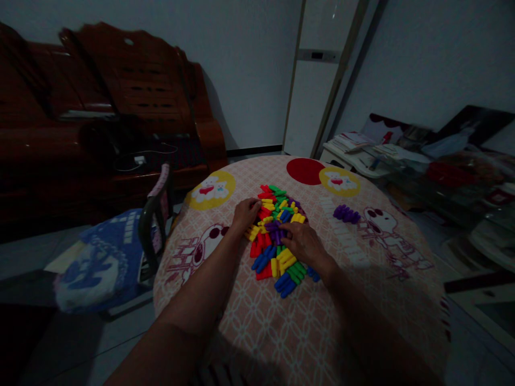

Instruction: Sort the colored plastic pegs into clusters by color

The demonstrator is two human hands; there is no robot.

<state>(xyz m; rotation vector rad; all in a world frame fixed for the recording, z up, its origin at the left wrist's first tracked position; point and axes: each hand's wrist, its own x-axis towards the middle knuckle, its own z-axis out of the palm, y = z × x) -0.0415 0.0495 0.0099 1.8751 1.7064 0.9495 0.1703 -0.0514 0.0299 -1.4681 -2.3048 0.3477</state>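
Observation:
A pile of plastic clothes pegs in red, yellow, green, blue and purple lies in the middle of the round table. My left hand (pixel 245 214) reaches to the pile's left edge, fingers bent together beside red and yellow pegs (pixel 265 210); what is between its fingertips is hidden. On the right of the pile, my right hand (pixel 304 242) has its thumb and fingers closed at a purple clothes peg (pixel 276 234). Nearer to me lie blue pegs (pixel 285 284), green pegs (pixel 296 272) and yellow pegs (pixel 285 259). Apart on the right sits a row of purple pegs (pixel 346 214).
A patterned pink tablecloth (pixel 249 321) covers the table. At its left stands a chair (pixel 155 225) with a blue cloth (pixel 104 262) on it. Behind are a wooden sofa (pixel 132 86) and a tall white cabinet unit (pixel 314 86). Cluttered furniture with papers (pixel 352 142) stands right.

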